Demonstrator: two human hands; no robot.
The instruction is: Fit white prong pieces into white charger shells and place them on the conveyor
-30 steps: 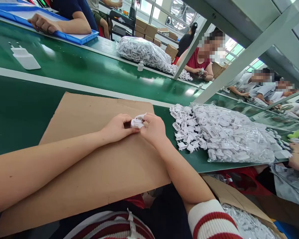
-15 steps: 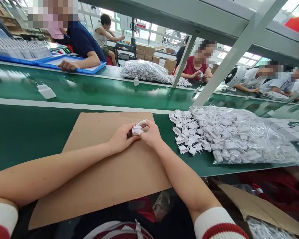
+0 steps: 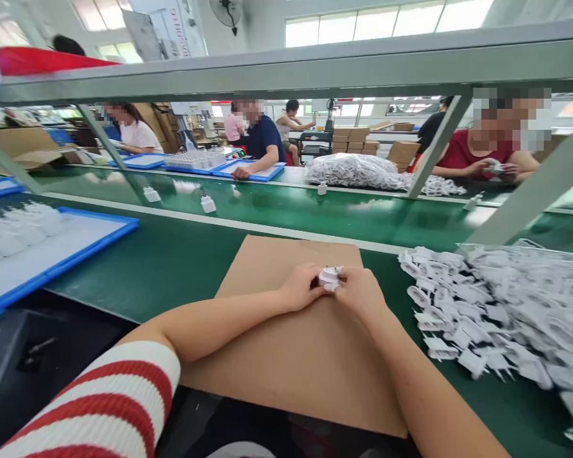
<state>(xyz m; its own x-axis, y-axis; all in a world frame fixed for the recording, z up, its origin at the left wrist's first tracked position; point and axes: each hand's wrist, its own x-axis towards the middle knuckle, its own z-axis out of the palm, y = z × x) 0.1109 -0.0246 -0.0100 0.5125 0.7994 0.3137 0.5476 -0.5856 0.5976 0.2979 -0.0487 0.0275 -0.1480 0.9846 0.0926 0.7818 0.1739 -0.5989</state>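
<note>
Over the cardboard sheet point(image 3: 286, 356), both hands meet around a white charger plug housing point(image 3: 330, 277) with thin pins pointing up. My left hand point(image 3: 302, 286) pinches its left side between thumb and fingers. From the right, my right hand point(image 3: 363, 289) grips the same piece, with what looks like white covering on a fingertip. Loose white plug housings point(image 3: 451, 312) of a similar kind lie heaped to the right of my right forearm. Beyond them, more pieces fill a clear plastic bag point(image 3: 544, 280).
A blue-rimmed tray point(image 3: 98, 240) with rows of white chargers stands at the left. Single white chargers point(image 3: 208, 203) sit on the green conveyor belt point(image 3: 267, 207) ahead. A metal frame point(image 3: 286, 79) crosses above. Co-workers sit opposite, one in a red top point(image 3: 477, 149) handling a white piece.
The view has swung to the left and up, bringing the left tray into sight. Both hands keep hold of the white plug housing, and its pins now show on top.
</note>
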